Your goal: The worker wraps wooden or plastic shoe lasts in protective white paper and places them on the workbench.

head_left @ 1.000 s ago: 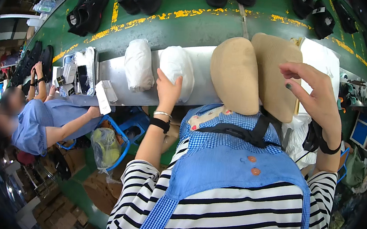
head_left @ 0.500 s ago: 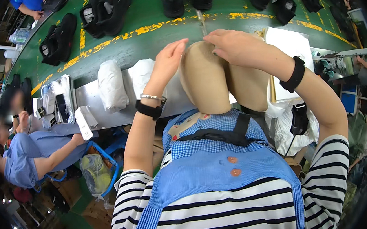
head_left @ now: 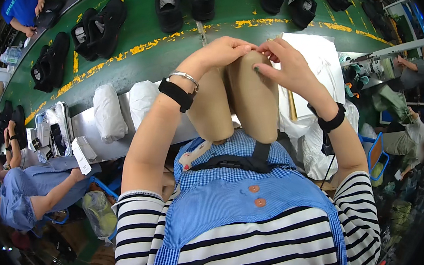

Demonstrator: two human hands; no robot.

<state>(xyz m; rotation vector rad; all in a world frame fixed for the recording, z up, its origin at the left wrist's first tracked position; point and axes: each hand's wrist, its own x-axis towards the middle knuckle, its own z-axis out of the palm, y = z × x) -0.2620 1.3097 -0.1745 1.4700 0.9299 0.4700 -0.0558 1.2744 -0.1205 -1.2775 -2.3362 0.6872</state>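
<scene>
Tan insoles [head_left: 235,101], two, held upright against the chest, above the blue apron [head_left: 246,197]. Left hand [head_left: 219,54] & right hand [head_left: 285,63] both pinch their top edge. Black shoes [head_left: 99,27] on green belt [head_left: 147,60] behind; white pads [head_left: 109,112] on worktop [head_left: 87,130].

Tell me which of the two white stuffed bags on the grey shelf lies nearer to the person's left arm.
The right-hand white bag, partly hidden behind the left forearm. The other bag lies apart, farther left, fully visible.
</scene>
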